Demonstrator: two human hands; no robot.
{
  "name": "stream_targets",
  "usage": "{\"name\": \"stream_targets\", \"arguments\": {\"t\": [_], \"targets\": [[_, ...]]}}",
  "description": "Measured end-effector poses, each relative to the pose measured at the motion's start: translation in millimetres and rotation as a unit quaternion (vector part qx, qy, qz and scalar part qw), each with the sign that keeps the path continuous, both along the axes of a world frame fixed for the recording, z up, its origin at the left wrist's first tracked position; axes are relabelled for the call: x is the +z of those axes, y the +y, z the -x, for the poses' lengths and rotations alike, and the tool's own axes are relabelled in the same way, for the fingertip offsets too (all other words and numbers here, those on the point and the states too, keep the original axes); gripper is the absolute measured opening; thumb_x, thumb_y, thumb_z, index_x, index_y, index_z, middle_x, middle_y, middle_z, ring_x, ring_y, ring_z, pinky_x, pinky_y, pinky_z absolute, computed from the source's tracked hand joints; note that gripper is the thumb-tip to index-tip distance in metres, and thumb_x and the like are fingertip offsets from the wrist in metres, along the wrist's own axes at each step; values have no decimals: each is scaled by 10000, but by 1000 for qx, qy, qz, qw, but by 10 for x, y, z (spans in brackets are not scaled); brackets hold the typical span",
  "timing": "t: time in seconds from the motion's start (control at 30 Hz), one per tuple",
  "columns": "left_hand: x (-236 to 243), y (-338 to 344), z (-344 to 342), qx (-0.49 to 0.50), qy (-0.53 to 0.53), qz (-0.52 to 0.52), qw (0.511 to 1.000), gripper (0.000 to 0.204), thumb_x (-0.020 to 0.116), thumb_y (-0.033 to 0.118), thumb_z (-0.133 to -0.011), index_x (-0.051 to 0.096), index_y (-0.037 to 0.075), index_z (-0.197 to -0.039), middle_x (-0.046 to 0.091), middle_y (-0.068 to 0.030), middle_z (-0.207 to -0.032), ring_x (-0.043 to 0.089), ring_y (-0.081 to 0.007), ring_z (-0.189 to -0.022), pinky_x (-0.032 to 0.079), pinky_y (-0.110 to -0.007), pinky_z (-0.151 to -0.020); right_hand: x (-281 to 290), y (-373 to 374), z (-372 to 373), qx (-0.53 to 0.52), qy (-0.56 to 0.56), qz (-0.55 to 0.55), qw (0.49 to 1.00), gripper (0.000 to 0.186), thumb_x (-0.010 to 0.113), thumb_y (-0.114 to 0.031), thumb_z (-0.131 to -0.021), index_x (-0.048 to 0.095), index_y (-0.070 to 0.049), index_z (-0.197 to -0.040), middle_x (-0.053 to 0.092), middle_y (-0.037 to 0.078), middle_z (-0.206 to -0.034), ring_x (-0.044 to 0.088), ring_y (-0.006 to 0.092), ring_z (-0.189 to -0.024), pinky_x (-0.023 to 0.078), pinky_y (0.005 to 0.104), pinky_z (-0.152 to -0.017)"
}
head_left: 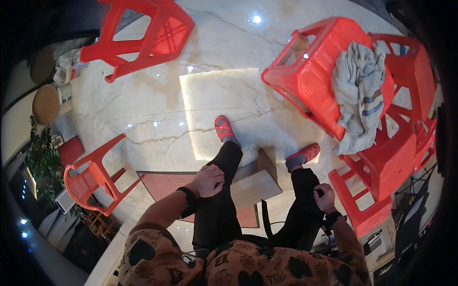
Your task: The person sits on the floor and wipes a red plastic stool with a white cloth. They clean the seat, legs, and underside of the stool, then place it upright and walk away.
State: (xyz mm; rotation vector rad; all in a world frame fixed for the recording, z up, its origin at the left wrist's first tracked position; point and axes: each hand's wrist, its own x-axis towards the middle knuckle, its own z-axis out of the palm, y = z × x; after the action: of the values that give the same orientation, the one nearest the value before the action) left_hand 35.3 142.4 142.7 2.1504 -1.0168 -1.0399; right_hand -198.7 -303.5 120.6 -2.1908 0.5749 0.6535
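I am sitting in black trousers and red sandals (223, 127), looking down at my knees. My left hand (208, 180), a black band on its wrist, rests curled on my left knee with nothing visible in it. My right hand (325, 196) sits at my right knee, its fingers closed on a small dark object (318, 192) that I cannot make out against the trousers. A light wooden block or low stool (257, 181) lies on the floor between my legs.
A red plastic chair (315, 71) lies tipped on the right with a grey cloth (358, 90) draped over it, next to stacked red chairs (400, 152). Other red chairs lie at the top left (143, 33) and lower left (90, 178). Round wooden stools (45, 102) and a plant (40, 157) stand far left.
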Motion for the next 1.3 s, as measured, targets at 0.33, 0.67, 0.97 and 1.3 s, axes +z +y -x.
{"name": "stream_targets", "arguments": {"t": [0.33,0.67,0.97,1.3], "targets": [[292,-281,541,131,44,-401,906,625,639,524,-817,506,198,-1333,354,-128,-1420,361,-397,-1278,443,-577,-941,230,260,-1,48,389,18,920,1053,719,-637,-706,254,-96,-1481,421,327,-1330,496,476,-1202,430,483,-1014],[621,75,620,153,146,-304,929,653,710,546,-733,553,305,-1319,164,-137,-1570,494,-522,-1175,479,-536,-947,987,12,-493,66,584,-197,785,1139,689,-608,-773,-15,-157,-1546,319,259,-1501,592,417,-1120,566,402,-624],[642,750,177,101,326,-121,932,511,687,436,-789,647,145,-1207,548,-180,-1291,590,-359,-1096,463,-473,-924,1161,-171,-1650,-46,358,-170,917,905,658,-586,-806,229,-145,-1470,433,259,-1406,600,354,-1120,543,485,-713],[1449,1975,110,305,561,58,767,318,742,79,-711,700,44,-1024,672,-38,-915,618,-197,-825,494,-370,-724,1037,-158,-3672,-3,111,-198,974,716,626,-546,-845,448,-126,-1396,538,254,-1309,608,302,-1108,526,551,-790]]}}
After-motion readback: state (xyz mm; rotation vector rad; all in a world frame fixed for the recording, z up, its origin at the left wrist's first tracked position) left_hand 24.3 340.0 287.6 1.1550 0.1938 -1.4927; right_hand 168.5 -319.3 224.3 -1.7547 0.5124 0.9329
